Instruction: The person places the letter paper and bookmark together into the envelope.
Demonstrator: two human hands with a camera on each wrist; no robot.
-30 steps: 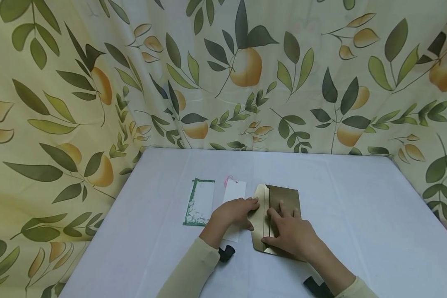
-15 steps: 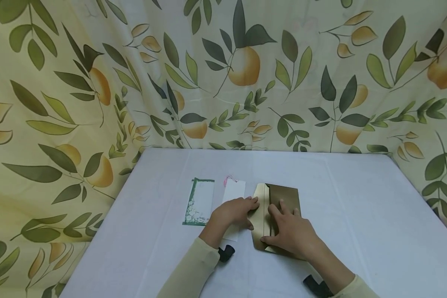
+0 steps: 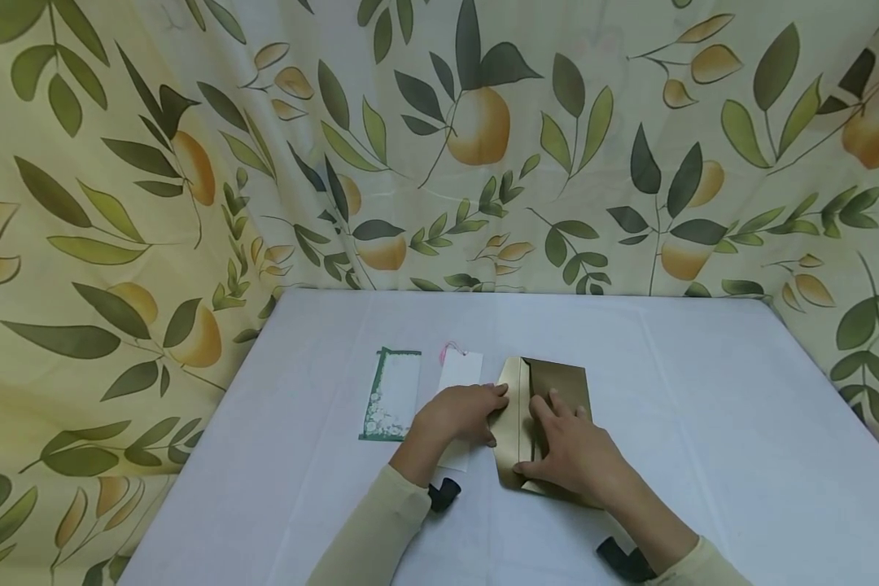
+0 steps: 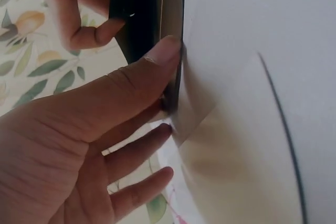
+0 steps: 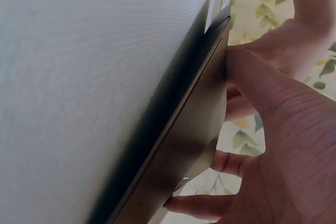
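While the left hand (image 3: 461, 413) and right hand (image 3: 575, 454) touch it with fingers loosely spread, a shiny gold rectangular envelope (image 3: 513, 423) beneath both, a white pink-tasselled card (image 3: 462, 369) partly behind the left.

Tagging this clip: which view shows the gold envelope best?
The head view: it shows most of the gold envelope from above, pale and dark parts alike. The left wrist view gives a narrow, shadowed strip; the right wrist view, a slanted, cropped surface.
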